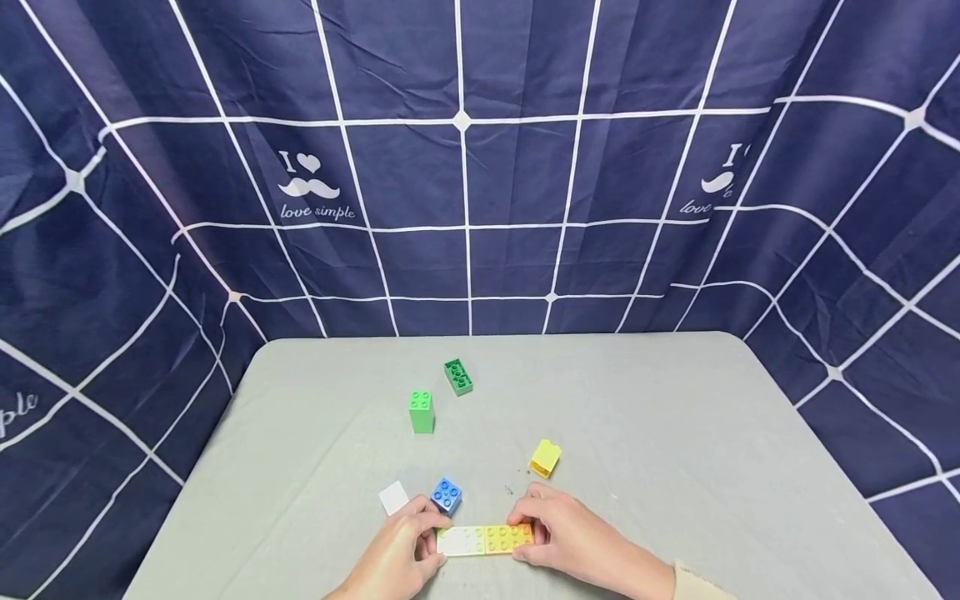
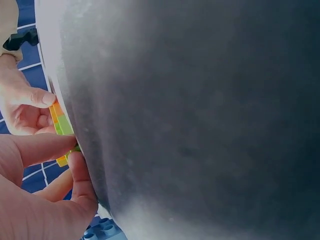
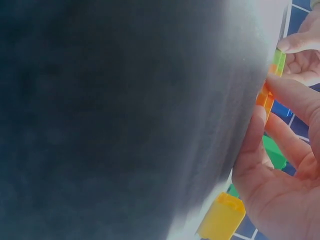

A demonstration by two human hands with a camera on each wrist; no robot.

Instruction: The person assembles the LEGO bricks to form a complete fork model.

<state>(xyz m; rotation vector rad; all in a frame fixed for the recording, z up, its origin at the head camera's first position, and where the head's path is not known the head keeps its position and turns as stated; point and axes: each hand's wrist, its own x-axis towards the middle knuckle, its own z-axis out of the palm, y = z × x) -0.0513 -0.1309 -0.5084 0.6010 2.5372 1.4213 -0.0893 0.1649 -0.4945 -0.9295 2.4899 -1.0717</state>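
A row of toy building bricks lies crosswise near the front of the table, a pale lime-green brick (image 1: 465,542) on the left and an orange brick (image 1: 499,540) on the right. My left hand (image 1: 401,546) pinches the lime end between thumb and fingers. At the orange end, my right hand (image 1: 566,533) grips with thumb and fingers. A blue brick (image 1: 446,495) sits just behind the row, with a white block (image 1: 393,497) to its left. In the left wrist view, a yellow strip (image 2: 61,161) shows along the row; whether it is a separate brick I cannot tell.
A yellow brick (image 1: 545,458) lies behind my right hand. Farther back stand a tall bright-green block (image 1: 422,413) and a dark green brick (image 1: 458,377) with its hollow underside up. Dark blue gridded cloth (image 1: 510,175) surrounds the grey table (image 1: 637,433) at the back and sides.
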